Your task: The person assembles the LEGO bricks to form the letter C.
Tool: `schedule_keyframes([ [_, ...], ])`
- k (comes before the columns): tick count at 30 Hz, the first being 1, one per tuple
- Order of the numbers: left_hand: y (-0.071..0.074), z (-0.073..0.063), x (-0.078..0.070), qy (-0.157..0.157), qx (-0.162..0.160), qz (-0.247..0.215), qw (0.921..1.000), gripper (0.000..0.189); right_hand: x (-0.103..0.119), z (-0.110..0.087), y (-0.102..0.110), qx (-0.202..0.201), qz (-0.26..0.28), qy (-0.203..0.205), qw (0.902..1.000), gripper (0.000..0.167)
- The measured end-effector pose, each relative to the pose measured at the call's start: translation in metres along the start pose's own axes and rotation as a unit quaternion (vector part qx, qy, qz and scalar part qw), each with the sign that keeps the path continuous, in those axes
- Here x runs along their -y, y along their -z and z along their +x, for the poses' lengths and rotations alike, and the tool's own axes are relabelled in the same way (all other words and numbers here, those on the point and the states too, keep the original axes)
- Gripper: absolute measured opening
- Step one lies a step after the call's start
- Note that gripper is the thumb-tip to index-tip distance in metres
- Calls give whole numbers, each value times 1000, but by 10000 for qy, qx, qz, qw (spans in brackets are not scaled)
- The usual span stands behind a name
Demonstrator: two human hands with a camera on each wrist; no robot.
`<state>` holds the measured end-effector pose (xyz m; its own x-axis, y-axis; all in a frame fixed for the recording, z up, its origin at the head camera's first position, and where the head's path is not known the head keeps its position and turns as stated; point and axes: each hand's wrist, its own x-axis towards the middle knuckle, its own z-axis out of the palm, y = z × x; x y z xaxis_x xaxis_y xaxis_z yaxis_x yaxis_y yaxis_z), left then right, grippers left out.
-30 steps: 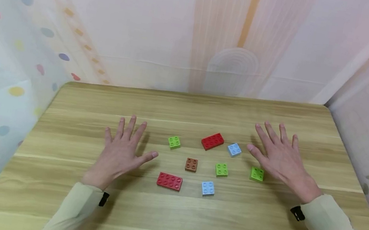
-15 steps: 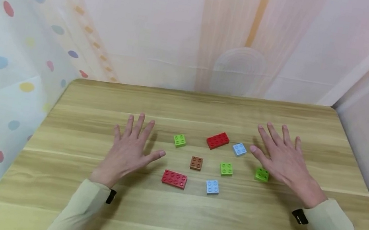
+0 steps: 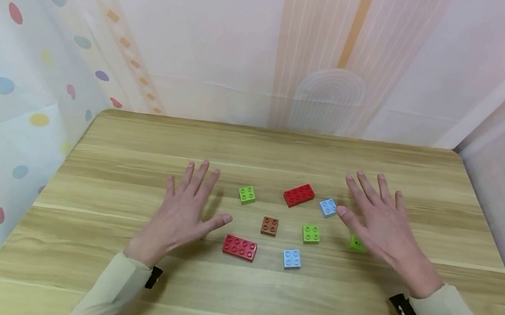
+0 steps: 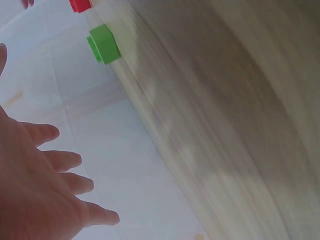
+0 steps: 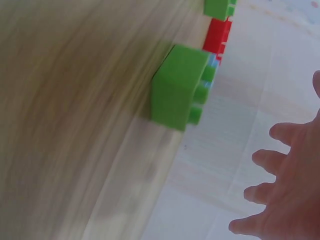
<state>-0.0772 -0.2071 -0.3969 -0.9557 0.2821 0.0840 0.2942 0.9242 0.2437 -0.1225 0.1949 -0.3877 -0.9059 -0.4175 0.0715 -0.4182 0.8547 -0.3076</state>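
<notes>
Both hands hover palm down over the table with fingers spread, holding nothing. My left hand [image 3: 180, 218] is left of the toy building bricks, its thumb pointing toward the front red brick [image 3: 240, 247] and the left green brick [image 3: 247, 194]. On the other side, my right hand [image 3: 385, 228] partly covers the right green brick [image 3: 357, 245]. Its thumb tip overlaps the edge of a light blue brick [image 3: 327, 207] in the head view. That green brick [image 5: 172, 90] stands studs up beneath the hand in the right wrist view. The left wrist view shows a green brick [image 4: 104, 45] beyond the thumb.
Between the hands lie a brown brick [image 3: 269, 226], a middle green brick [image 3: 311, 234], a front light blue brick [image 3: 292, 259] and a back red brick [image 3: 299, 195]. The wooden table [image 3: 230, 297] meets a patterned curtain [image 3: 217, 64] at its back edge.
Both hands have drifted slightly inward toward the bricks; the right hand now covers more of the right green brick. The head view has shifted a little. The bricks stay in the same arrangement.
</notes>
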Motion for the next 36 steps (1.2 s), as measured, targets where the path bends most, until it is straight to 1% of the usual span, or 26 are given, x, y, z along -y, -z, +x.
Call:
schedule_keyframes([
  [3, 1, -2, -4, -134, 3, -125, 9998, 98, 6, -2, -1, -95, 74, 97, 9999, 69],
  [8, 0, -6, -10, -498, -35, -174, 9986, 96, 16, -7, -5, -202, 134, 308, 9992, 68],
  [13, -3, -13, -15, -811, -58, -226, 9964, 92, 28, -12, -8, -163, 155, 630, 9978, 69],
  [16, -4, -17, -18, -983, 1, -203, 9949, 90, 36, -14, -12, -98, 177, 852, 9962, 70],
  [19, -6, -20, -21, -1154, 168, -197, 9930, 89, 44, -16, -16, 0, 138, 1070, 9942, 72],
  [22, -9, -22, -24, -1242, 404, -236, 9912, 89, 51, -19, -21, 115, 10, 1305, 9914, 74],
  [28, -15, -26, -27, -1372, 809, -458, 9862, 83, 61, -22, -30, 344, -154, 1697, 9848, 79],
  [31, -16, -26, -28, -1365, 983, -611, 9839, 76, 64, -23, -34, 522, -191, 1817, 9818, 82],
  [36, -17, -25, -29, -1296, 1261, -759, 9806, 63, 66, -23, -38, 985, 217, 1900, 9766, 86],
])
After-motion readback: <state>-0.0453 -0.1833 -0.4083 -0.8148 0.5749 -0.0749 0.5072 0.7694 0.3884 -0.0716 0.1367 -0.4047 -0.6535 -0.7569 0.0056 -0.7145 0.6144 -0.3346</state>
